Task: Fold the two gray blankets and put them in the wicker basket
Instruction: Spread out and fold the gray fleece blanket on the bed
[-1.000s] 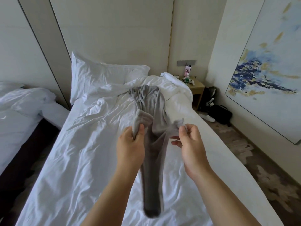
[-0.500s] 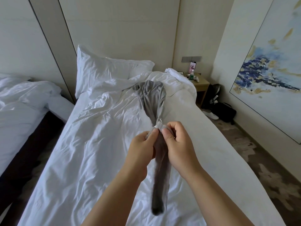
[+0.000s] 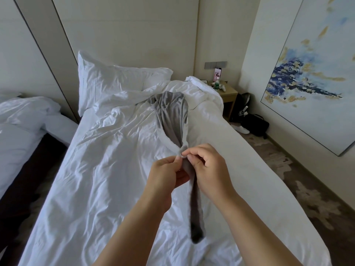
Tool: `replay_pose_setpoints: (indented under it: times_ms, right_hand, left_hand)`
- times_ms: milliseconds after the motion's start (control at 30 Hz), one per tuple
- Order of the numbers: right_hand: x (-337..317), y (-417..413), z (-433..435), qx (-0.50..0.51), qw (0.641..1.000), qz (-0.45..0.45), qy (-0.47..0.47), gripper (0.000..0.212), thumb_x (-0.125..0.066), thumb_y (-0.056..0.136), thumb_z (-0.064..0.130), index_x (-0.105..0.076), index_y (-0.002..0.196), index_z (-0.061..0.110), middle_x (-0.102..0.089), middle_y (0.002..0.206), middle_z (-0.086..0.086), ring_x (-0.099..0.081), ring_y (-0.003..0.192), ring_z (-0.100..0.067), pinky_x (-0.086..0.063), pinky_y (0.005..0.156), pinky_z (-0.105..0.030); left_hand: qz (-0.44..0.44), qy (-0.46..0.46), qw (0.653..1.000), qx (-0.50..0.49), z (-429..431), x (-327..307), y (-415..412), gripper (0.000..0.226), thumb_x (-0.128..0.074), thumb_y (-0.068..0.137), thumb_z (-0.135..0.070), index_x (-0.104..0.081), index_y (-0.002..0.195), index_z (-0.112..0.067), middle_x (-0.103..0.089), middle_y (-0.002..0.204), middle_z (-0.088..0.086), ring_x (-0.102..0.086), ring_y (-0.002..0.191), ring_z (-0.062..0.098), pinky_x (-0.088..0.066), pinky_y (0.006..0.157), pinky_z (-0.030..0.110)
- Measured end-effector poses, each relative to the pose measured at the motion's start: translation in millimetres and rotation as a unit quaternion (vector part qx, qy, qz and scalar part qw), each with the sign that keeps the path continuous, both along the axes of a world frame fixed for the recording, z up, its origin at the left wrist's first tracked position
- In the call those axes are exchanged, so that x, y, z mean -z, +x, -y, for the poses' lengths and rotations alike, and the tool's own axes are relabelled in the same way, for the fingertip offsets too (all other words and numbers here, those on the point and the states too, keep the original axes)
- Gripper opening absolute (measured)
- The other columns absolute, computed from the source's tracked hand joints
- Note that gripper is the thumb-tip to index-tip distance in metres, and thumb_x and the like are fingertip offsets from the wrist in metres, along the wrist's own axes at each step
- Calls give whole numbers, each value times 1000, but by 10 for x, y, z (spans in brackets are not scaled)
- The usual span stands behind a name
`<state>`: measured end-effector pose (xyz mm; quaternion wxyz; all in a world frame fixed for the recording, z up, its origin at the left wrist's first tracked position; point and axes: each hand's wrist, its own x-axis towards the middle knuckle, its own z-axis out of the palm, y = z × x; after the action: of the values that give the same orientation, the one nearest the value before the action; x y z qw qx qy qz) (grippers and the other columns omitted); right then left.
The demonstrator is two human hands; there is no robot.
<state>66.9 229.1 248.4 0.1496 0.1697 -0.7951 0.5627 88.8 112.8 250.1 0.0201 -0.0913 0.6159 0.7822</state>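
Now a gray blanket [image 3: 172, 114] is held up over the white bed [image 3: 96, 169] by the left hand [image 3: 165, 175] and the right hand [image 3: 209, 169]. Its edge is pinched tight by the fingers [image 3: 178, 159] of both hands, close together. One end hangs down; the other lies near the pillow [image 3: 115, 81]. Folding has likely just begun. Next, the corners should probably be matched. No basket is seen.

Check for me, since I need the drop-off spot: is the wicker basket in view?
No, only the bed, the gray blanket and a nightstand show.
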Motion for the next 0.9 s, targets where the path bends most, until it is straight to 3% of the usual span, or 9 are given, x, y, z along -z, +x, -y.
replay_pose_setpoints:
  times_ms: [100,233,300,433,567,700,800,900]
  right_hand:
    - [11,14,-12,-12,1000,-12,8,21,-58,89,-1,-73,87,13,-61,92,9,-60,91,1,-43,80,-6]
    - [48,40,8,-66,996,-28,57,16,-59,90,4,-75,88,9,-58,86,10,-59,83,3,-44,74,-7]
    - [93,75,37,-85,993,-32,78,17,-58,90,5,-75,89,7,-59,85,10,-58,83,4,-43,75,-7]
    - [140,91,42,-49,998,-40,27,17,-58,88,1,-72,95,9,-67,93,4,-62,89,0,-46,80,-11]
    - [141,51,30,11,997,56,-58,25,-57,91,4,-65,94,27,-68,94,12,-63,92,1,-46,81,-11]
    - [120,6,15,-14,999,25,-25,23,-57,89,-3,-71,87,16,-67,92,10,-62,89,4,-44,78,-6]
    - [129,-24,0,-53,998,-10,18,16,-59,87,-3,-71,87,8,-63,88,14,-62,85,5,-45,75,-6]
    - [176,-71,-15,-52,997,-50,25,11,-61,86,0,-69,88,7,-62,85,13,-61,83,-1,-47,74,-12]
  left_hand:
    - [-1,25,1000,9,11,-14,9,44,-39,98,-9,-75,72,-11,-71,84,20,-71,86,27,-56,75,29]
    - [31,60,997,-22,77,-8,-18,34,-43,98,-18,-74,91,-8,-74,94,12,-72,88,23,-56,75,30]
    - [49,66,996,-36,113,-5,-32,32,-48,96,-20,-75,88,-7,-74,89,11,-72,81,21,-56,69,28]
    - [68,32,997,-23,124,8,-27,30,-50,96,-23,-75,86,-10,-75,80,7,-71,72,16,-55,61,24]
    - [63,-6,998,20,100,0,-13,40,-47,97,-24,-78,74,-19,-75,79,3,-70,71,13,-52,61,21]
    - [72,-7,997,28,91,24,-51,48,-43,99,-31,-76,67,-19,-71,69,1,-67,65,12,-52,61,23]
    - [74,-13,996,49,125,67,-114,49,-57,84,-58,-76,81,-14,-69,69,2,-67,65,12,-52,61,23]
    - [71,18,993,93,167,108,-182,54,-69,63,-61,-76,81,-11,-68,70,2,-64,63,10,-51,62,21]
